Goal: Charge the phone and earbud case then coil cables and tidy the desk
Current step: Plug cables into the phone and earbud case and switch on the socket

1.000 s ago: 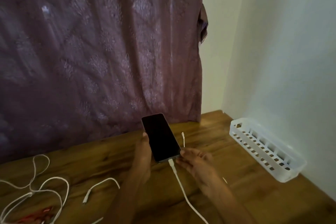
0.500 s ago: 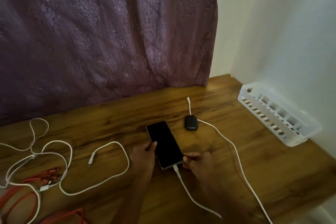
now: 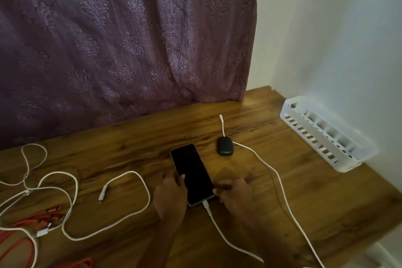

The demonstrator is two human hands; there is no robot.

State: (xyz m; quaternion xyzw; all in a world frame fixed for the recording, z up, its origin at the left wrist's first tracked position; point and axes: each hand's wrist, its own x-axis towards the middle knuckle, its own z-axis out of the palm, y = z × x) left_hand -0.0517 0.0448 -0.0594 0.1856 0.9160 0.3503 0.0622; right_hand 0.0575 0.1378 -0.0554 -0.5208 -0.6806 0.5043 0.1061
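A black phone [image 3: 192,173] lies flat on the wooden desk [image 3: 250,220], screen dark. A white charging cable [image 3: 219,230] is plugged into its near end. My left hand [image 3: 170,193] grips the phone's left edge, thumb on the screen. My right hand [image 3: 233,193] holds the phone's near right corner with its fingertips. A black earbud case [image 3: 225,146] sits just beyond the phone to the right. A second white cable [image 3: 280,183] runs past the case, its free plug [image 3: 221,118] lying behind it.
A white slotted plastic basket [image 3: 322,135] stands against the right wall. At the left lie loose white cables [image 3: 71,200] and red cables [image 3: 24,243] in a tangle. A purple curtain [image 3: 130,39] hangs behind the desk.
The phone came down from mid-air and now lies flat on the desk, both hands still on it. The view tilted down, bringing the earbud case and more cables into sight.
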